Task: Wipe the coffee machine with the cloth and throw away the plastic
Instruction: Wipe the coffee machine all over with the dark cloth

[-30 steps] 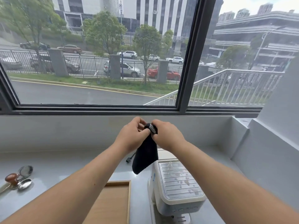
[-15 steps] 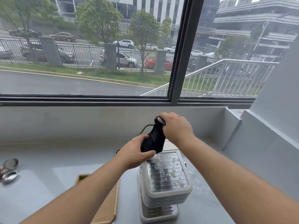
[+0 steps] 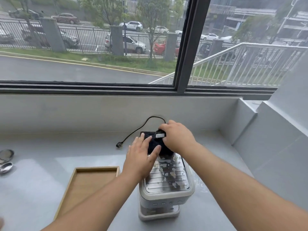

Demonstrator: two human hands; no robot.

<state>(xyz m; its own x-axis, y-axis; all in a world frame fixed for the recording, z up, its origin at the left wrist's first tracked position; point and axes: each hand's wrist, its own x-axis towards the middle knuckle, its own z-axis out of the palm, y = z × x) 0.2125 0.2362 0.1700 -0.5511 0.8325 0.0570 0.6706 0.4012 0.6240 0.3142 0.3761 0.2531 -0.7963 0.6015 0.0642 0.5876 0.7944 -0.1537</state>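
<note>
A white coffee machine [image 3: 165, 195] stands on the grey counter in front of me, its ridged metal top [image 3: 168, 179] strewn with several small pale plastic scraps [image 3: 173, 174]. A black cloth [image 3: 154, 144] with a white label lies on the far end of that top. My left hand [image 3: 140, 157] rests flat on the cloth, fingers spread. My right hand [image 3: 178, 135] pinches the cloth's far corner near the label. Part of the cloth is hidden under both hands.
A shallow wooden tray [image 3: 90, 184] lies left of the machine. The machine's black cord and plug [image 3: 119, 145] trail over the counter behind it. Metal scoops [image 3: 6, 164] sit at the far left. A grey wall rises at the right, a window ledge behind.
The cloth was held up in the air between both hands; it has come down onto the machine's top, and my left hand has flattened onto it. My view has tilted downward.
</note>
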